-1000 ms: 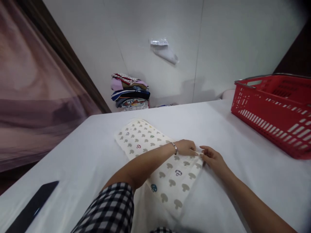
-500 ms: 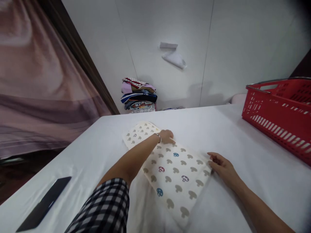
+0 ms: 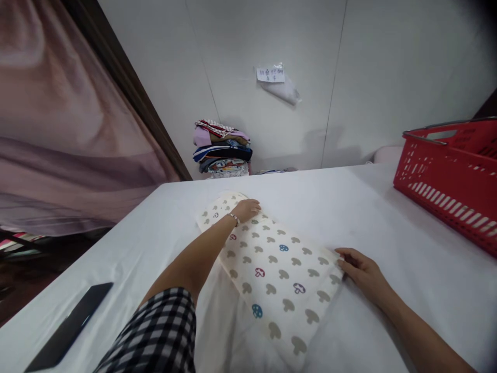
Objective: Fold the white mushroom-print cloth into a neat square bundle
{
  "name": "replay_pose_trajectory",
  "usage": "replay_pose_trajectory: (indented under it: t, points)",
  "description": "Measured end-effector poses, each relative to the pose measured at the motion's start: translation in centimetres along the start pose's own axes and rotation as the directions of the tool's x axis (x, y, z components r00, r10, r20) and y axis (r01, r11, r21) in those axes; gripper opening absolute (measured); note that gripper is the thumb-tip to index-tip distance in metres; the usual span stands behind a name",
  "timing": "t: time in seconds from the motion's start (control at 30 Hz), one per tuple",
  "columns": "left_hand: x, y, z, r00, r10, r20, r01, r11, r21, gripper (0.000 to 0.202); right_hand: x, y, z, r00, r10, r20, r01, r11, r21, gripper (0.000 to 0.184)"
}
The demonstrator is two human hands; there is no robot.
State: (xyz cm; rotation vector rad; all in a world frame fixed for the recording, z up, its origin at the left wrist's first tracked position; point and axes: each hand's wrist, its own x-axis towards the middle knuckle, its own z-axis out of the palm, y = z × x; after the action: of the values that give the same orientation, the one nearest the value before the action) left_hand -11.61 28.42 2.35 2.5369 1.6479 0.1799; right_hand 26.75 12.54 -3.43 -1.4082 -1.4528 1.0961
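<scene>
A cream cloth printed with grey, blue, red and purple mushrooms lies slantwise across the table, folded into a long strip. My left hand, with a bracelet at the wrist, rests palm down on the cloth toward its far end, fingers stretched out. At the near right corner, my right hand pinches the edge of the cloth between thumb and fingers. The far left end of the cloth is rounded and lies flat; part of it is hidden by my left hand and forearm.
The table has a white cover. A dark flat object lies at the left, and a red plastic basket stands at the right. Folded clothes are stacked beyond the far edge. A pinkish curtain hangs at the left.
My left hand has slid left and away along the cloth, toward its far end. My right hand keeps its pinch on the corner. The view has shifted slightly.
</scene>
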Motion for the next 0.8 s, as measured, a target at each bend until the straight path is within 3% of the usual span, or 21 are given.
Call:
replay_pose_trajectory:
  t: [0.1,0.3,0.53,0.8]
  points:
    - [-0.8,-1.4,0.6,0.993,0.003,-0.121,-0.006,1.000,-0.027,0.025,-0.1,-0.1,-0.1,0.999,-0.018,0.026,0.019,0.999,-0.041,0.030]
    - [-1.8,-2.2,0.9,0.980,-0.021,-0.200,0.015,0.999,-0.029,0.016,-0.2,-0.5,-0.2,0.999,-0.034,0.041,0.036,0.997,-0.069,0.030]
    - [-1.7,-2.1,0.8,0.984,-0.034,-0.174,0.034,0.999,-0.001,0.019,-0.6,-1.4,-0.2,0.990,-0.125,0.059,0.133,0.980,-0.150,0.026]
    - [0.3,-2.0,0.4,0.992,-0.078,-0.097,0.086,0.994,0.073,0.026,-0.5,-1.7,-0.3,0.984,-0.126,0.127,0.146,0.976,-0.164,0.026]
